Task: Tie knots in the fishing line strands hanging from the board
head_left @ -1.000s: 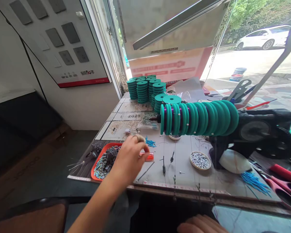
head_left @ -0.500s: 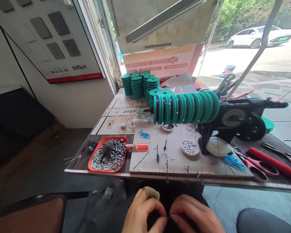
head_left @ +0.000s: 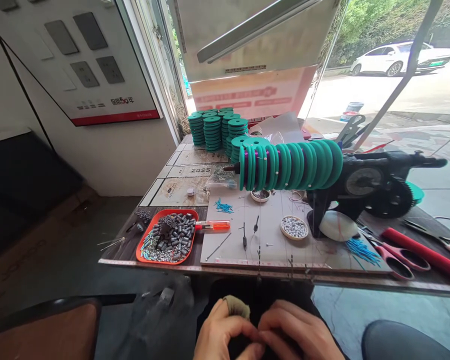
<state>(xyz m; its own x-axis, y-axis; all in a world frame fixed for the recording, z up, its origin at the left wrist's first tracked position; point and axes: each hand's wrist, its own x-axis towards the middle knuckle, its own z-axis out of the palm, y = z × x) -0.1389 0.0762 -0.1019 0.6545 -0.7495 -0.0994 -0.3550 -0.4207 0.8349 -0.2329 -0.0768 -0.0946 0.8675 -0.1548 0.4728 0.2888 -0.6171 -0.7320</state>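
Note:
In front of the table edge, low in the view, my left hand (head_left: 227,331) is closed in a pinch, a tan finger wrap (head_left: 237,307) round one finger. Its fingertips meet those of my right hand (head_left: 298,326), which is pinched too. Whatever lies between them is too small or hidden to make out. Above the hands, thin lines hang from a row of green foam spools (head_left: 290,166) on the shaft of a black geared winder (head_left: 363,182). Dark small weights (head_left: 244,242) lie on the pale board (head_left: 225,255) nearest my hands.
An orange tray (head_left: 139,252) of dark metal cylinders sits left, beside an orange-capped tube (head_left: 219,226). White beads fill a round dish (head_left: 294,228). Pink-handled scissors (head_left: 395,262) and a red rod (head_left: 420,250) lie right. Stacked green spools (head_left: 212,134) stand behind.
My hands have drawn a little closer, so the fingertips now overlap where a small gap showed before. The view has shifted slightly; the things on the table stay put.

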